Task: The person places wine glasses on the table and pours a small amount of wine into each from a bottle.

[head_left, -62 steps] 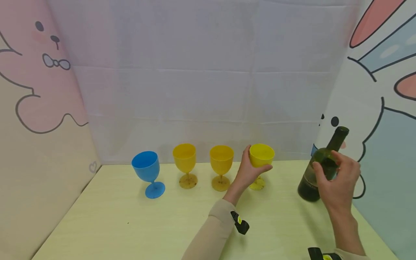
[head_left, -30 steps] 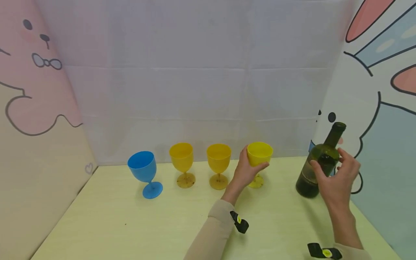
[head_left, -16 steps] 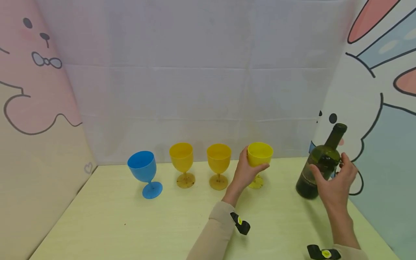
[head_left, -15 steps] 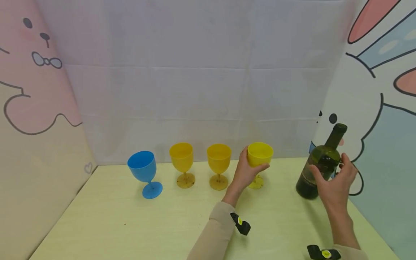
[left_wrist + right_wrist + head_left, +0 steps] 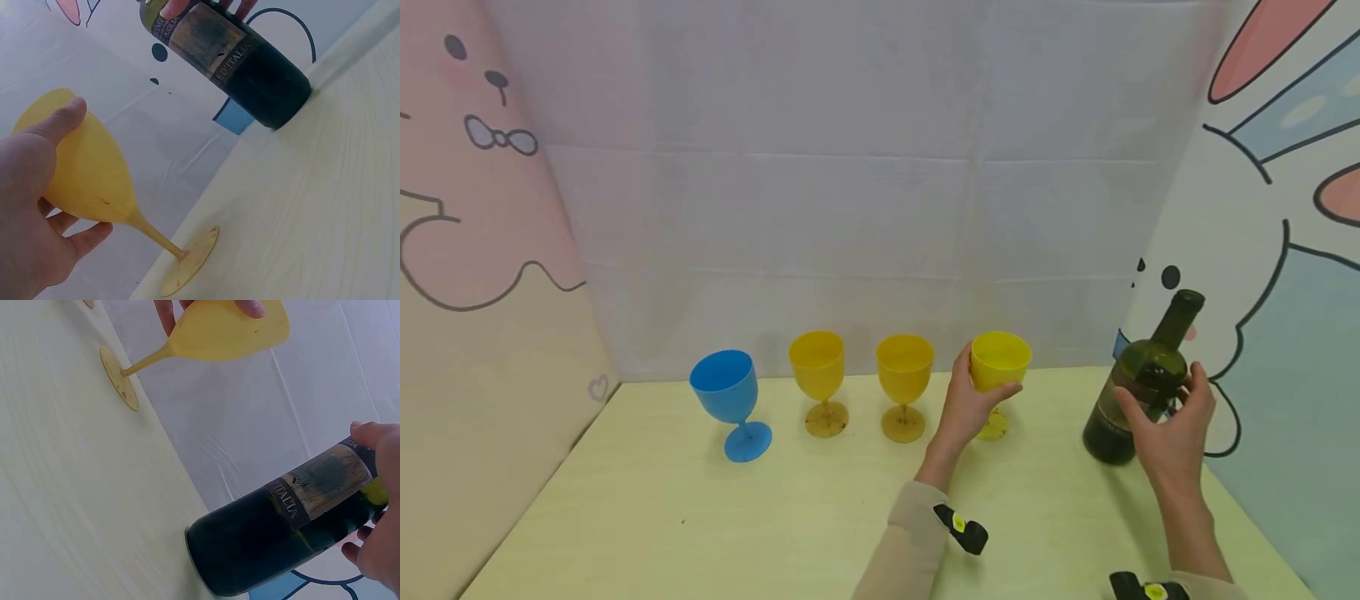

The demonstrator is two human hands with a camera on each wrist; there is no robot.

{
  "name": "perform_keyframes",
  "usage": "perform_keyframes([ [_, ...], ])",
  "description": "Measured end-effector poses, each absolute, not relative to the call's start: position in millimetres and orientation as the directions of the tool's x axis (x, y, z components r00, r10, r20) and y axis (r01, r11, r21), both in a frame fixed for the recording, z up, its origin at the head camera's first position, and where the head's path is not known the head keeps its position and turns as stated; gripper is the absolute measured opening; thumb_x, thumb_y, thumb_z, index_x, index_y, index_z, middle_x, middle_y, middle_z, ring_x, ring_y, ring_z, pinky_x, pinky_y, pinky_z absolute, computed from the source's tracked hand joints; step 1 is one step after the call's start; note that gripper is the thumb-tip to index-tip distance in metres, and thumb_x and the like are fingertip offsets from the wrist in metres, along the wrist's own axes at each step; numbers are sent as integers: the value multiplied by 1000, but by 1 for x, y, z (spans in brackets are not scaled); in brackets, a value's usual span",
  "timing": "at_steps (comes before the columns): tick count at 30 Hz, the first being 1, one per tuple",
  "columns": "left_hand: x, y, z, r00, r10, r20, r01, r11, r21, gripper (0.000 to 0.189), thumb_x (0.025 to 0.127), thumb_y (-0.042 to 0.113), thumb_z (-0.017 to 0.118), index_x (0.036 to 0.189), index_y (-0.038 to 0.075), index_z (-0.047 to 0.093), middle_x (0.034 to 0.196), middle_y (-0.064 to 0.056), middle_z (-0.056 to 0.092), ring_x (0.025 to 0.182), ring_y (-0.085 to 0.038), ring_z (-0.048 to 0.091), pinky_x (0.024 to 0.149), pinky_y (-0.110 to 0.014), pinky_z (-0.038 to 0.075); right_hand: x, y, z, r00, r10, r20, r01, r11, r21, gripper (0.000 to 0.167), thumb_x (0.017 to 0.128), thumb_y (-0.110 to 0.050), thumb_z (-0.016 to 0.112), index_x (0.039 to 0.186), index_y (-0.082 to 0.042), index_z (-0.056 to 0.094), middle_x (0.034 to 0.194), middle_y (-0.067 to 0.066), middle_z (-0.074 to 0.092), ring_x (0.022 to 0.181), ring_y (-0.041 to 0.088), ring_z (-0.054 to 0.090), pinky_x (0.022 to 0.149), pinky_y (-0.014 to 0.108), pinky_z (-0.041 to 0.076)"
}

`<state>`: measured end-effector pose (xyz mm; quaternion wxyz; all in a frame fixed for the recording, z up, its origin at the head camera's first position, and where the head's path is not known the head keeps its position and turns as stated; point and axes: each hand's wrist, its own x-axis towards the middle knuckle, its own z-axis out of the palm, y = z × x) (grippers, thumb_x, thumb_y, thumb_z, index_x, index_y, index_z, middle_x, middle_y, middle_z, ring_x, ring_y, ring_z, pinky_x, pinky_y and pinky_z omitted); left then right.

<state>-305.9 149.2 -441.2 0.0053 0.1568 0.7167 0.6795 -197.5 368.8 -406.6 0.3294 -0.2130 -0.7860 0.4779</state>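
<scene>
My left hand (image 5: 967, 402) holds the rightmost yellow goblet (image 5: 1000, 358) by its bowl, thumb across the near side and fingers curled behind. Its foot (image 5: 192, 262) is down at the table in the left wrist view. Toward the right edge stands a dark green wine bottle (image 5: 1111, 417) with a picture label (image 5: 325, 481). My right hand (image 5: 1176, 433) grips this bottle at its upper body, thumb on the label side and fingers round the far side, as the right wrist view (image 5: 381, 500) shows. The bottle's base sits on the tabletop.
Left of the held goblet stand two more yellow goblets, a middle one (image 5: 905, 367) and another (image 5: 817, 365), then a blue goblet (image 5: 726, 387). They line the back of the pale table (image 5: 775, 533). A white cloth (image 5: 812, 208) hangs behind; printed cartoon panels flank both sides.
My right hand has shifted slightly down along the bottle and its fingers have come in against the side. The left hand keeps its hold on the goblet; the head view has shifted a little.
</scene>
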Motion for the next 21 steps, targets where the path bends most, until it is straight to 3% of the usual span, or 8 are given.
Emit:
perform_keyframes([
  [21, -304, 152, -448, -955, 200, 220, 225, 5, 974, 90, 79, 43, 83, 152, 36, 31, 147, 12, 46, 127, -11, 51, 112, -43, 39, -200, 378, -418, -718, 665, 208, 76, 372, -925, 98, 90, -32, 71, 159, -30, 3, 163, 11, 18, 146, 33, 27, 122, 50, 25],
])
